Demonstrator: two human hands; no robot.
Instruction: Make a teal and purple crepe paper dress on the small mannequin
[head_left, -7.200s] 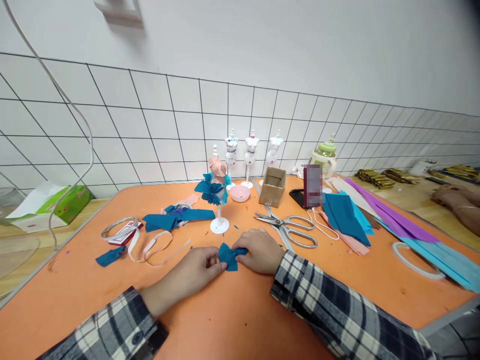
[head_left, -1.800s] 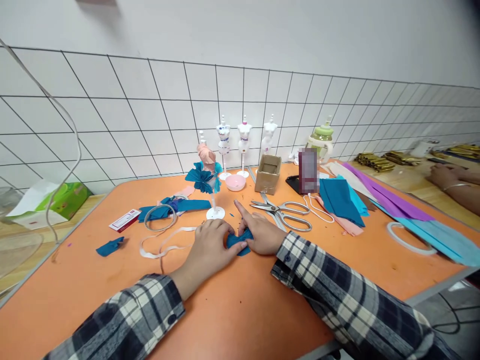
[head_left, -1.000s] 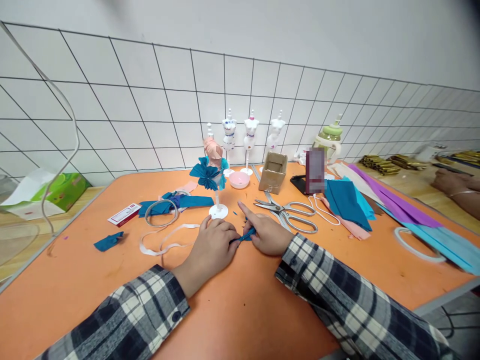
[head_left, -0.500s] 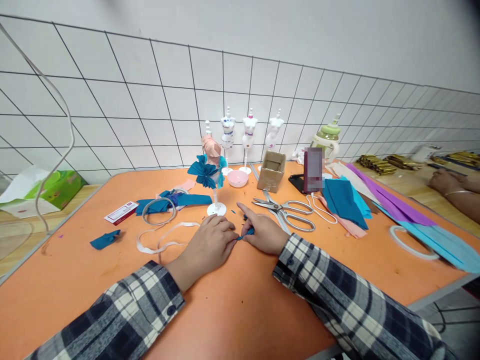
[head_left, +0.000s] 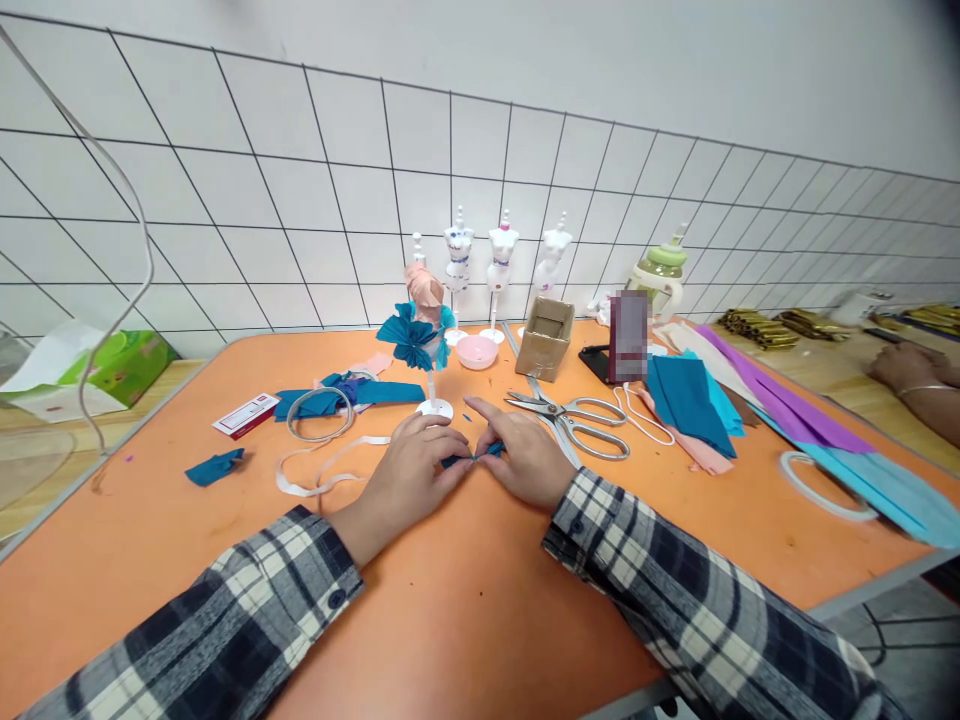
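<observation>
My left hand (head_left: 415, 465) and my right hand (head_left: 526, 457) meet over the orange table (head_left: 480, 640), both pinching one small piece of blue crepe paper (head_left: 493, 449). The paper is gathered between my fingertips and mostly hidden by them. My right index finger points out away from the pinch. Just beyond my left hand stands a mini dress form (head_left: 424, 285), wrapped in pink paper with a blue paper flower (head_left: 406, 335) at its waist. White ribbon (head_left: 300, 488) lies curled left of my left hand. Open scissors (head_left: 577, 420) lie right of my right hand.
Several white mini dress forms (head_left: 502, 250) line the back, near a pink bowl (head_left: 477, 351) and a cardboard box (head_left: 545, 338). A phone (head_left: 628, 337) stands before a green-lidded bottle (head_left: 658, 280). Coloured paper sheets (head_left: 690, 405) lie right. Another person's hands (head_left: 911, 375) rest at far right.
The blue paper, spread out earlier, is now squeezed narrow between my fingers. The tape-like ring at left moved from the red-and-white card onto the blue strips. The view has tilted down.
</observation>
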